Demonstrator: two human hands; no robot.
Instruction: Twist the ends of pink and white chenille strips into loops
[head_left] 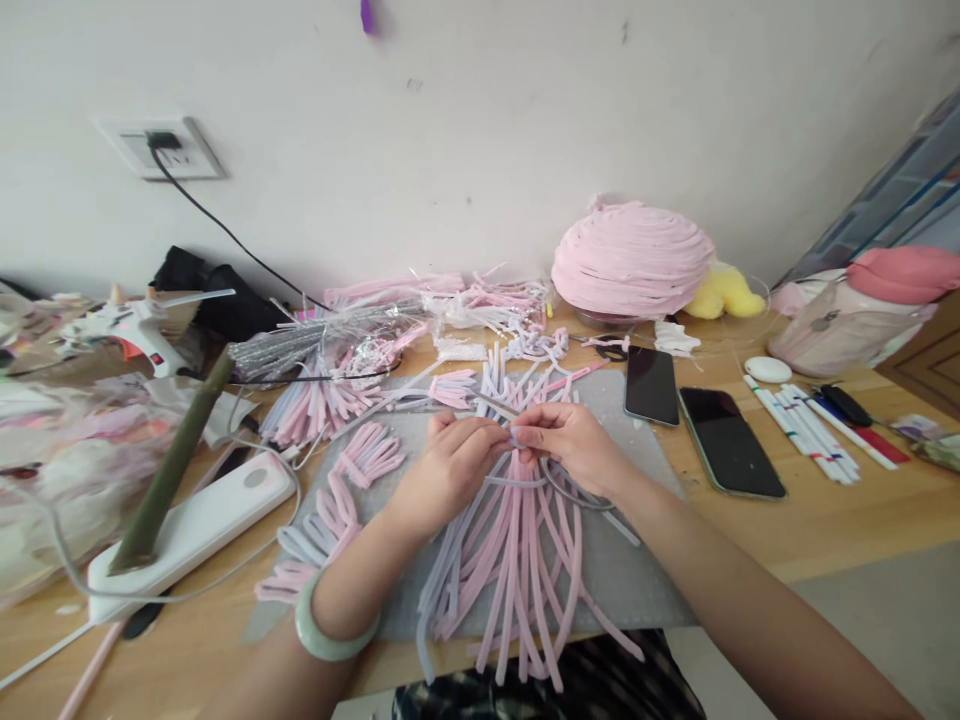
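Observation:
My left hand (457, 455) and my right hand (574, 445) meet above a grey mat (622, 560). Fingertips of both pinch lilac pipe cleaners near the top of a bundle. Pink pipe cleaners (517, 570) fan down from there toward the table's front edge, with several lilac ones on the left side. A metal blade (496, 405) sticks out past my right fingers, and a grey loop handle (581, 492) shows under that palm; it looks like scissors, partly hidden by the hand. Left of my left hand lie folded pink and lilac pipe cleaners (367, 455).
A white power strip (202, 535) with a green stick (176, 460) across it lies left, near a glue gun (139, 330). Behind are pipe cleaner bundles (322, 400) and a large pink coil (634, 260). Two phones (731, 440) and several markers (802, 430) lie right.

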